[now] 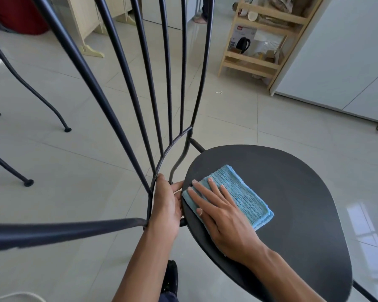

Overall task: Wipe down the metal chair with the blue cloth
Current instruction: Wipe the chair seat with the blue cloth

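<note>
**Blue cloth flat on dark metal chair seat**

The metal chair (282, 192) is dark grey to black, with a smooth rounded seat and a back of thin rods that fan out upward from a curved bar near the seat's rear edge. The blue cloth (234, 192), a ribbed light-blue rectangle folded into layers, lies flat on the seat near that rear edge, just beside the backrest's base.

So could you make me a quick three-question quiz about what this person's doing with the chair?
1. True or false: the blue cloth lies folded on the seat.
2. Which hand presses on the cloth?
3. The left hand grips: A) a chair leg on the floor, B) the backrest frame by the seat's edge, C) the wooden shelf.

Key: 1 true. 2 the right hand, laid flat. 3 B.
</note>
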Demonstrator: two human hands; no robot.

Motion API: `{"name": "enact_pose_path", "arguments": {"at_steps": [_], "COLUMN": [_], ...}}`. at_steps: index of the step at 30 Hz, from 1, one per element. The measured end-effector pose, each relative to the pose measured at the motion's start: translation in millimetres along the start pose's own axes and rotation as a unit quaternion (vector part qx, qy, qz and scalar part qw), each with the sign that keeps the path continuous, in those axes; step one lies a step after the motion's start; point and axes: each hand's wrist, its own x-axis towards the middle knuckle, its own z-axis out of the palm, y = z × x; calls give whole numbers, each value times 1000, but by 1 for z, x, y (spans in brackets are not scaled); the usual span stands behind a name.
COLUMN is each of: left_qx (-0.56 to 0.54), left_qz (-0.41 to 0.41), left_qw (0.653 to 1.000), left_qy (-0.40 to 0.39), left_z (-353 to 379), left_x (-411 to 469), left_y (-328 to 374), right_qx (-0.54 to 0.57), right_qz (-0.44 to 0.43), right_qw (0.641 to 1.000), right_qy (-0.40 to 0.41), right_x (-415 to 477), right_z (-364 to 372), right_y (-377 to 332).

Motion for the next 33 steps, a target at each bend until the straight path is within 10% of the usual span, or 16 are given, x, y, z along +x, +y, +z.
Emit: {"name": "enact_pose_path", "arguments": {"at_steps": [24, 33], "left_qx": [2, -1], "left_qz": [22, 17], "left_qw": [1000, 1000], "left_qy": [14, 16], "left_z": [-1, 0], "left_x": [11, 8], "left_y": [-2, -1], "right_qx": [-27, -19], "right_qz": [121, 213], "right_qw": [992, 975], "right_qy": [17, 57], "right_x": [76, -34], "right_z": [-16, -5], "right_y": [51, 16]}}
